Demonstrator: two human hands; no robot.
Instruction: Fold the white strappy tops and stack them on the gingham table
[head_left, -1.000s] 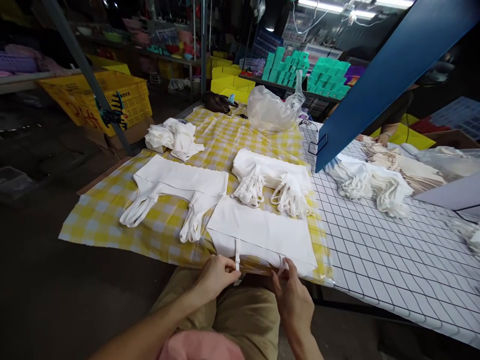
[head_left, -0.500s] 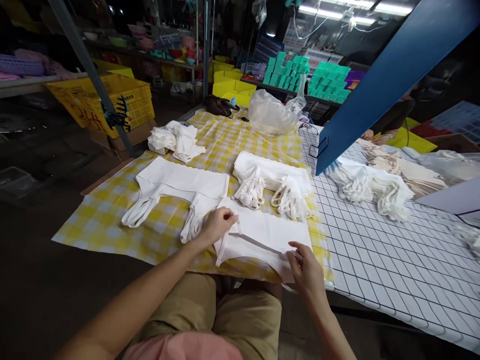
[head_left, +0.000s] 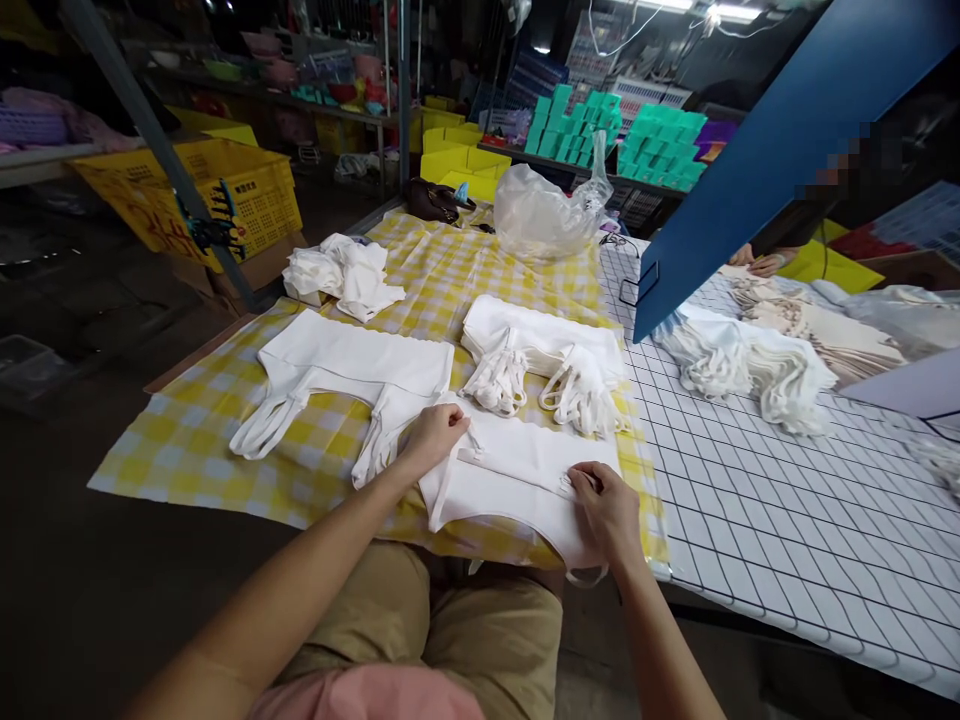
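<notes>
At the far left a yellow slotted plastic crate [head_left: 225, 195] is seen on the floor beside the table. A yellow-and-white checked tablecloth [head_left: 195, 430] is spread over the near left part of the table. On it, towards the back, a crumpled heap of white cloth [head_left: 341, 275] is piled, and in front of that a flat stack of white cloth bags with long straps [head_left: 352, 365] is laid out.

The left hand [head_left: 435, 435] is set on the upper left corner of a single white cloth bag [head_left: 517, 480], which lies folded at the near edge of the tablecloth; the fingers are curled together and clamped on the fold by a strap. The right hand [head_left: 607, 505] is laid on the bag's right part, fingers close together on the cloth; whether a strap is pinched cannot be told.

Behind the bag a second white stack with bunched handles [head_left: 540, 350] is placed, and beyond it a clear plastic sack [head_left: 544, 215]. To the right, a white grid-lined tabletop [head_left: 787, 510] is crossed by a slanted blue board [head_left: 765, 140], under which another white bag pile [head_left: 750, 365] and another person's hand [head_left: 765, 263] are seen.
</notes>
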